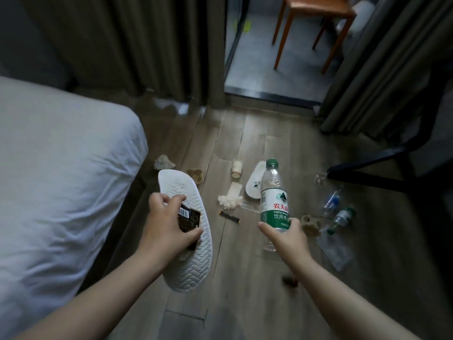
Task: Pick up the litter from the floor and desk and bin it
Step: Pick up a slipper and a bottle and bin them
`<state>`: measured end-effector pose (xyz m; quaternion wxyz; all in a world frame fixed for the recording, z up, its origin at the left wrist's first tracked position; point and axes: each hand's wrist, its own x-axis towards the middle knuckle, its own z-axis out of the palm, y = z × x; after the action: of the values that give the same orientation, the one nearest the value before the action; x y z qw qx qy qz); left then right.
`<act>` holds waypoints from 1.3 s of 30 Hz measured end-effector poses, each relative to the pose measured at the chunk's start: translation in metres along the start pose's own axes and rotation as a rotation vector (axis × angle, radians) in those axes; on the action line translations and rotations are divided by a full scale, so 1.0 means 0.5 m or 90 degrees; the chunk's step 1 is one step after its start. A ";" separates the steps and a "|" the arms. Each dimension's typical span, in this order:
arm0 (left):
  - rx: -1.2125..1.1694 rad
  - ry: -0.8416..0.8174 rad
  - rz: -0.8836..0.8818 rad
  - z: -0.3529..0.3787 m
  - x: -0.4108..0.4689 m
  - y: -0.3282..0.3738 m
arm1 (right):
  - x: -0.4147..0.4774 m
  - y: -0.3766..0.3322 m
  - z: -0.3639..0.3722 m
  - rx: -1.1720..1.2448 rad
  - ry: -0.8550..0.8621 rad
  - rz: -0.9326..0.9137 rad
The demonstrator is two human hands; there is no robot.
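My left hand (166, 222) grips a white slipper (193, 261), sole up, together with a dark snack wrapper (188, 218) that shows a barcode. An empty plastic water bottle (273, 195) with a green cap and green label stands upright in my right hand (286, 233), which holds it near the base. Litter lies on the wooden floor ahead: a crumpled white tissue (229, 201), a small paper cup (237, 168), a dark narrow sachet (229, 216), a second white slipper (256, 184), two more plastic bottles (337, 209), a clear plastic bag (334, 249) and brownish crumpled scraps (310, 223).
A bed with white sheets (61, 168) fills the left side. Dark curtains (122, 45) hang behind it. A black chair frame (392, 158) stands at the right. Past a door sill, a wooden stool (316, 25) stands on grey tiles. More crumpled paper (164, 163) lies by the bed.
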<state>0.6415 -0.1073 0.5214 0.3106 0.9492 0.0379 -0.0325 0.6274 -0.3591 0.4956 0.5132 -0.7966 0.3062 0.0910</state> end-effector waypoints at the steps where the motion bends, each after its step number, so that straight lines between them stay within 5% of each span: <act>1: -0.005 0.007 0.020 -0.048 0.007 0.061 | -0.022 -0.062 -0.049 0.006 0.007 -0.015; 12: -0.100 0.127 0.295 -0.520 0.005 0.791 | -0.303 -0.625 -0.678 0.084 0.158 -0.250; 20: -0.208 0.184 0.532 -0.686 -0.088 1.217 | -0.521 -0.827 -1.041 0.159 0.329 -0.433; 29: -0.305 0.180 0.763 -0.751 -0.129 1.457 | -0.687 -0.871 -1.205 0.182 0.528 -0.513; 39: -0.478 -0.059 0.971 -0.733 -0.200 1.595 | -0.887 -0.821 -1.203 0.150 0.881 -0.378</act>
<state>0.6293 -0.5365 1.2933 0.5433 0.5466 -0.6165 0.1612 0.4112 -0.5919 1.2868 0.2886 -0.6607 0.3390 -0.6044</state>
